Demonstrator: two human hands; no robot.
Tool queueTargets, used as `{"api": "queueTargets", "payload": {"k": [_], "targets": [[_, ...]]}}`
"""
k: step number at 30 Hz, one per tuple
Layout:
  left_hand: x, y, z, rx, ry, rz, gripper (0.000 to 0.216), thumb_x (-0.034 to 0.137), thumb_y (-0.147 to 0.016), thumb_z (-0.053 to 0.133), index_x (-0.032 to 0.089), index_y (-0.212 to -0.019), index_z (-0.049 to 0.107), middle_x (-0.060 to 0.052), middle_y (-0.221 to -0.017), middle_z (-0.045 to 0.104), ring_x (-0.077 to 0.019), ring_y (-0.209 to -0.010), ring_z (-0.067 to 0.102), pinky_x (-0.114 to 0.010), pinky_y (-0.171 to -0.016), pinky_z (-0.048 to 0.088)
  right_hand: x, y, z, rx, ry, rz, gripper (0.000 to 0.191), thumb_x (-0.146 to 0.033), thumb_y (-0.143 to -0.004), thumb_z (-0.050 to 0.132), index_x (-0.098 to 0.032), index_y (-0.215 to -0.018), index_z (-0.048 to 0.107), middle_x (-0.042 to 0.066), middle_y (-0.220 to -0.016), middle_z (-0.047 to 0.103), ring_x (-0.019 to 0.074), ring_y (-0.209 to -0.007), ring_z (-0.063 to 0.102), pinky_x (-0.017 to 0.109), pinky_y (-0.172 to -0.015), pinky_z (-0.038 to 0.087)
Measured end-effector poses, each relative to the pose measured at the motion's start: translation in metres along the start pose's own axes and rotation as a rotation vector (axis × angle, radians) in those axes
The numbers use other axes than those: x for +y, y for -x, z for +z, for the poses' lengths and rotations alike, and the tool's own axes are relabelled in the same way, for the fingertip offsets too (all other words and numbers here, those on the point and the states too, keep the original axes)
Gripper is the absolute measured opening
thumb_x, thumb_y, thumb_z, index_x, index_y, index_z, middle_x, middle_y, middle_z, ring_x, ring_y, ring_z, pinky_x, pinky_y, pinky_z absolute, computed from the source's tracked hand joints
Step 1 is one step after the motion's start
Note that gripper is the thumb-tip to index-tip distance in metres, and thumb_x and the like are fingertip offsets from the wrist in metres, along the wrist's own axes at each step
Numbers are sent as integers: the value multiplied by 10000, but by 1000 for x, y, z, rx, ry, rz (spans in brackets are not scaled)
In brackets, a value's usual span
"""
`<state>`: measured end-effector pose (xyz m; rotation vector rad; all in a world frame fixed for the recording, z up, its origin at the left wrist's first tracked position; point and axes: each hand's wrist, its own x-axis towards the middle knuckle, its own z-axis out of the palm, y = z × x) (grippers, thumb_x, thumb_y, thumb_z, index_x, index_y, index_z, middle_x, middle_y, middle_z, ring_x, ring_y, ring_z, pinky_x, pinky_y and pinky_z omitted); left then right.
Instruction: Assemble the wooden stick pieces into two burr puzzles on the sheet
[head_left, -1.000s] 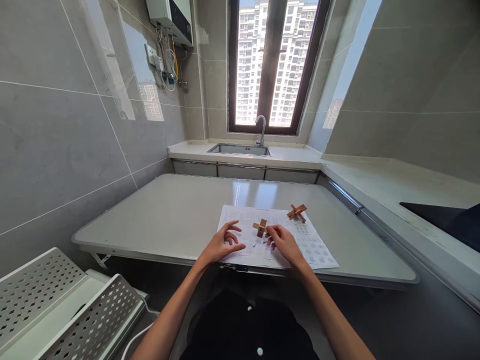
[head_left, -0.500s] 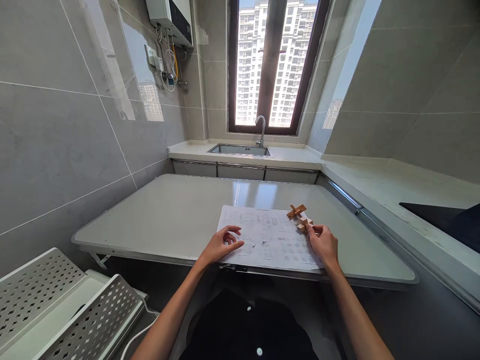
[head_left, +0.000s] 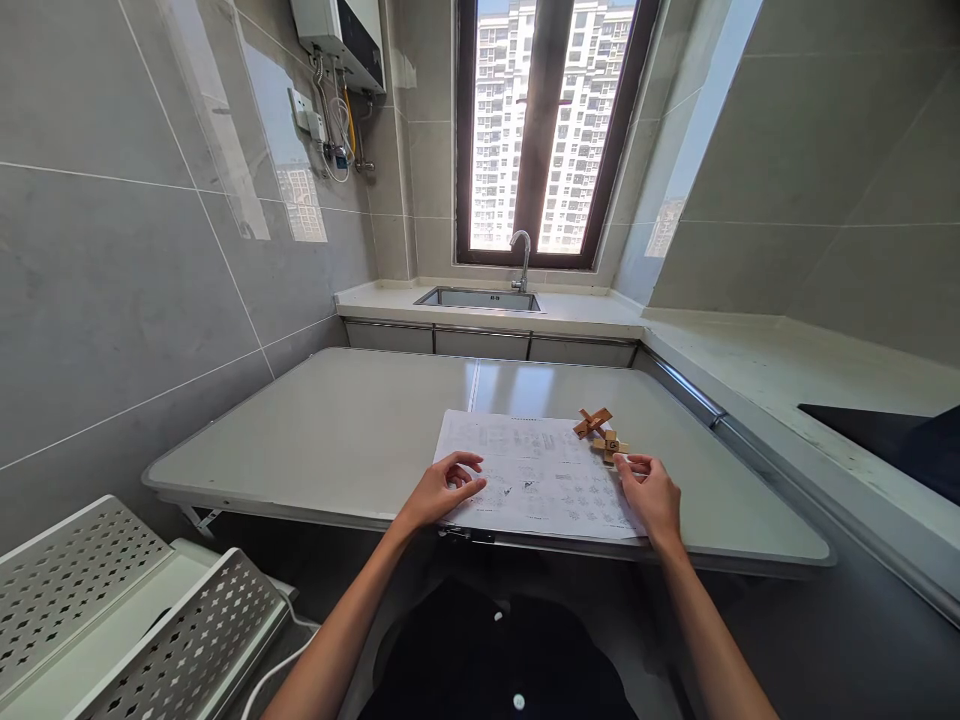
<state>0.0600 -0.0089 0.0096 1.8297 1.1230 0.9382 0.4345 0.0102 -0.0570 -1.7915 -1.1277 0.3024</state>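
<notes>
Two wooden puzzles now together, right hand off.

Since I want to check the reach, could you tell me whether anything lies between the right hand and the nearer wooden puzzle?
Nothing visible does: the right hand lies just short of the nearer wooden puzzle on the printed sheet.

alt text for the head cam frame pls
Two bare hands rest on a printed sheet on a grey table: the left hand flat on it, the right hand open beside two wooden cross puzzles. Behind are a sink and window.
</notes>
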Motion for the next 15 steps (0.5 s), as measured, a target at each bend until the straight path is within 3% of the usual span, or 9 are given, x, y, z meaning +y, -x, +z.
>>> {"api": "queueTargets", "payload": {"k": [4, 8, 11, 15], "targets": [[-2, -1, 1, 1, 8, 12, 455, 513, -854, 689, 213, -1196, 672, -76, -1076, 721, -175, -825, 656, -316, -797, 526, -5, 11, 0, -67, -73, -22, 442, -633, -836, 602, -203, -934, 629, 93, -882, 776, 249, -694, 725, 357, -739, 499], [-1, -1, 1, 19, 29, 8, 439, 520, -854, 682, 206, -1160, 689, -70, -984, 724, -189, -836, 657, -319, -793, 525, -20, 25, 5, -296, -236, -115, 506, -710, -836, 570, -210, -859, 639, 60, -763, 747, 214, -621, 666, 320, -648, 491], [1, 0, 1, 17, 73, -10, 379, 526, -850, 680, 181, -1005, 707, -41, -831, 689, -172, -755, 633, -297, -737, 509, -29, 35, 7, -447, -332, -147, 527, -729, -845, 561, -207, -830, 632, 52, -748, 724, 188, -587, 622, 301, -611, 481], [4, 1, 0, 28, 107, -50, 372, 540, -859, 666, 176, -784, 636, 14, -686, 593, -124, -628, 546, -250, -617, 431, -34, 40, 6, -478, -297, -169, 528, -728, -838, 582, -205, -804, 644, 48, -729, 712, 188, -601, 613, 299, -624, 482]]}}
